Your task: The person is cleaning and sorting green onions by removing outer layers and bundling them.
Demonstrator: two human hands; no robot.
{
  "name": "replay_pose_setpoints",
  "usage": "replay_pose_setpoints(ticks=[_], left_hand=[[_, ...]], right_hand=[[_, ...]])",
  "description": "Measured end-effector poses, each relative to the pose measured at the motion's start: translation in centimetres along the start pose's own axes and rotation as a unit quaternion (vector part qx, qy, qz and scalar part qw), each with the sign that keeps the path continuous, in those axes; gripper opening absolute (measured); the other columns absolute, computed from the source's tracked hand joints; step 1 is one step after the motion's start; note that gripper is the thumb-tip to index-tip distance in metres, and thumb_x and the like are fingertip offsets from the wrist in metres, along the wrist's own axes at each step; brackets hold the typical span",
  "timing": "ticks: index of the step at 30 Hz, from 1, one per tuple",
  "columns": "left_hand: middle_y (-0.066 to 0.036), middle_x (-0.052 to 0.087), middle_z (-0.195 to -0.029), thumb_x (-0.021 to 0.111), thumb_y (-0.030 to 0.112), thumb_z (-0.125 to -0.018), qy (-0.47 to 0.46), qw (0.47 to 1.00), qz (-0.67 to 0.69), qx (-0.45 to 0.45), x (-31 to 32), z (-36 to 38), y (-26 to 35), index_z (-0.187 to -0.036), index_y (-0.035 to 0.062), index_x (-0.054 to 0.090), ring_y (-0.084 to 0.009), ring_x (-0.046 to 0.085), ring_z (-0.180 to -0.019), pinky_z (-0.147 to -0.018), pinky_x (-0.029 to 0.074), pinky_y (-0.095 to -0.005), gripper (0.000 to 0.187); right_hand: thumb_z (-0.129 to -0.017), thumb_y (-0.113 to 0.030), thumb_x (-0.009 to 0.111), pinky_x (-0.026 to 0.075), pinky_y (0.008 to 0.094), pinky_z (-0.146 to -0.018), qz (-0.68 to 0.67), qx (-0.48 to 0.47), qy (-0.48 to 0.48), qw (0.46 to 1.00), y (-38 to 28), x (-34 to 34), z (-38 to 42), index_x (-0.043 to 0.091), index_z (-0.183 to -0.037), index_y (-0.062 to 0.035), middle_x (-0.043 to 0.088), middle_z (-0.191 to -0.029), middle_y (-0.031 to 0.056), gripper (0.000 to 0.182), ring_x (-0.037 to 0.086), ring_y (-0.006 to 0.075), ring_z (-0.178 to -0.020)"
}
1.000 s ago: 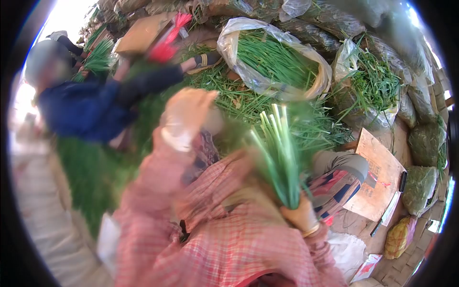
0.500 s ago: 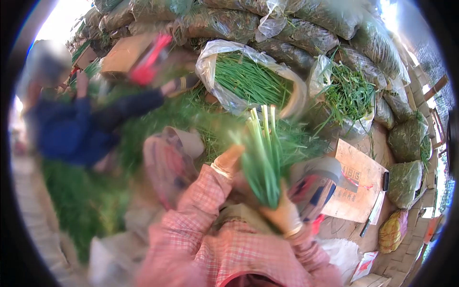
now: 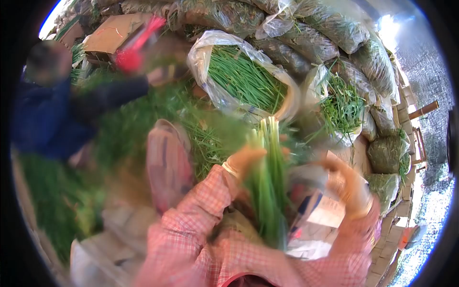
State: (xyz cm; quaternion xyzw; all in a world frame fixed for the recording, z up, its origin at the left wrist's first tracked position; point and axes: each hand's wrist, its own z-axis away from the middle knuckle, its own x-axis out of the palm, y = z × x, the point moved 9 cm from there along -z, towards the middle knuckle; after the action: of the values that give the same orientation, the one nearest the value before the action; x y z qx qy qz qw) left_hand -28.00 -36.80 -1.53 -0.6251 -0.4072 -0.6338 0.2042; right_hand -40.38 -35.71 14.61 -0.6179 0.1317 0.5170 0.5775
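My left hand (image 3: 246, 160) is wrapped round a bunch of green chives (image 3: 267, 191), held upright in front of my chest. Their pale cut ends stick up above my fingers, and the leaves hang down toward my lap. To the right, my right hand (image 3: 349, 186) is off the bunch and smeared by motion; its fingers look stretched out and apart, with nothing seen in them. Checked sleeves cover both forearms. Below my right hand lies a printed cardboard sheet (image 3: 327, 210), partly hidden by that arm.
Ahead stands an open plastic bag (image 3: 198, 60) full of chives. A second bag (image 3: 315, 86) holds loose greens. Stuffed bags (image 3: 220, 21) are piled behind. At left, a person in dark blue (image 3: 52, 119) reaches toward a blurred pink-red thing (image 3: 129, 57) beside a cardboard box (image 3: 114, 33). Loose greens (image 3: 124, 129) cover the ground.
My right hand has let go of the lower leaves and swung out to the right and up. The bunch now hangs straighter in my left hand. The view has turned slightly right.
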Motion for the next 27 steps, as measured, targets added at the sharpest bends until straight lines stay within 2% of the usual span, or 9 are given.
replay_pose_setpoints(ticks=[1,3,7,13,15,17,19,21,27], left_hand=[[-0.015,0.056,-0.114,0.061,0.018,-0.078,-0.031,0.999,0.003,-0.011,0.6,-0.2,-0.2,-0.129,0.0004,0.037,-0.0241,0.055,-0.104,-0.086,0.048,-0.0387,0.059],[-0.014,0.056,-0.113,0.061,0.019,-0.079,-0.055,0.998,0.017,-0.024,1.3,-0.2,-0.5,-0.128,0.0004,0.039,-0.0237,0.055,-0.103,-0.086,0.048,-0.0382,0.056],[-0.013,0.056,-0.112,0.059,0.021,-0.081,-0.025,0.998,0.055,-0.012,0.1,0.5,-0.8,-0.124,0.0004,0.042,-0.0229,0.056,-0.101,-0.086,0.047,-0.0372,0.051],[-0.012,0.057,-0.109,0.057,0.024,-0.084,0.03,0.995,0.091,0.019,-1.9,1.6,-1.3,-0.119,0.0004,0.047,-0.0217,0.057,-0.097,-0.085,0.047,-0.0358,0.044],[-0.011,0.058,-0.106,0.057,0.028,-0.085,0.055,0.995,0.077,-0.007,-1.1,2.1,-1.8,-0.114,0.0016,0.051,-0.0205,0.058,-0.093,-0.083,0.047,-0.0352,0.039],[-0.007,0.058,-0.098,0.058,0.03,-0.085,0.064,0.994,0.087,0.006,0.6,2.4,-0.6,-0.117,0.0039,0.049,-0.0176,0.056,-0.089,-0.08,0.047,-0.0319,0.042],[-0.004,0.057,-0.093,0.057,0.031,-0.086,0.131,0.988,0.077,0.031,0.4,2.4,-0.1,-0.12,0.0045,0.047,-0.0153,0.055,-0.084,-0.077,0.046,-0.0299,0.044],[-0.002,0.056,-0.09,0.056,0.032,-0.087,0.118,0.991,0.013,0.055,-1.1,1.4,-0.4,-0.123,0.0036,0.044,-0.0133,0.054,-0.082,-0.074,0.045,-0.0285,0.047],[0.0,0.055,-0.083,0.061,0.024,-0.085,0.127,0.973,-0.178,0.08,-2.2,0.9,-0.6,-0.123,0.0004,0.043,-0.0102,0.054,-0.078,-0.07,0.044,-0.0252,0.048]], right_hand=[[-0.081,-0.03,0.062,0.047,0.0365,-0.083,-0.042,-0.125,0.019,0.991,-3.7,-1.6,-3.2,0.048,-0.123,-0.0008,0.059,-0.11,0.0151,0.053,0.054,0.0226,-0.104],[-0.086,-0.031,0.054,0.041,0.0339,-0.092,-0.225,-0.138,-0.125,0.956,-6.2,-1.6,-9.2,0.044,-0.127,-0.0004,0.053,-0.121,0.0154,0.052,0.048,0.0214,-0.114],[-0.089,-0.04,0.046,0.035,0.0324,-0.098,-0.156,-0.258,-0.237,0.923,-11.2,2.1,-19.8,0.041,-0.128,0.0013,0.047,-0.127,0.0154,0.058,0.043,0.0218,-0.119],[-0.092,-0.031,0.045,0.035,0.0349,-0.099,-0.117,-0.257,-0.436,0.854,-6.4,14.2,-13.8,0.042,-0.125,0.0054,0.048,-0.125,0.0186,0.049,0.046,0.0248,-0.117],[-0.087,-0.025,0.053,0.041,0.0348,-0.089,-0.038,-0.326,-0.187,0.926,-5.8,11.9,-15.3,0.054,-0.114,-0.0009,0.057,-0.112,0.0146,0.036,0.054,0.0236,-0.104],[-0.086,-0.023,0.056,0.046,0.0356,-0.079,0.043,-0.19,0.028,0.98,-5.3,6.4,-13.3,0.058,-0.104,0.0003,0.061,-0.099,0.015,0.03,0.059,0.0234,-0.092],[-0.077,-0.024,0.067,0.046,0.032,-0.058,-0.082,0.006,0.048,0.996,-1.4,6.5,-9.7,0.059,-0.09,-0.002,0.059,-0.075,0.0107,0.027,0.058,0.0212,-0.063],[-0.072,-0.025,0.071,0.046,0.0314,-0.058,0.018,0.002,0.041,0.999,-1.5,8.4,-6.2,0.059,-0.088,-0.0029,0.058,-0.071,0.011,0.029,0.057,0.0227,-0.062],[-0.074,-0.018,0.07,0.043,0.0274,-0.055,-0.25,0.089,0.013,0.964,3.6,12.7,-3.7,0.058,-0.084,-0.0011,0.056,-0.067,0.0035,0.023,0.054,0.013,-0.059]])
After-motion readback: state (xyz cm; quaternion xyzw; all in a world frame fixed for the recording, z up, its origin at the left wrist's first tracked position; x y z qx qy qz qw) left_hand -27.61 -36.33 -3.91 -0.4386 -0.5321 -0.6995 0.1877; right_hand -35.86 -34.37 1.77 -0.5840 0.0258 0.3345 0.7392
